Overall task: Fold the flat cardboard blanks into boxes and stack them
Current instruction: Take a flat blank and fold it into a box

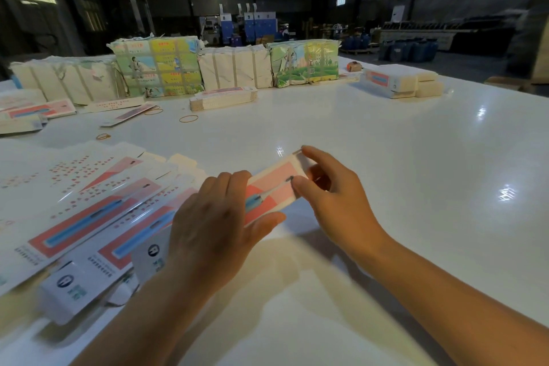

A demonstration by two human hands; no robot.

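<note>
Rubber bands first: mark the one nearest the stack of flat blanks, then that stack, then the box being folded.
rubber band [188,119], head view, on its loop's front edge.
stack of flat blanks [221,101], head view, on its front side.
box [271,187], head view, on its pink printed face.

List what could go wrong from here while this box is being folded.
1. The box is held above the table only between the left hand and the right hand; a loose pinch at its far end could let it slip or crease.
2. The left forearm hangs over the fanned flat blanks; a sweep might scatter them.
3. Loose rubber bands could get caught under stacked boxes.
</note>
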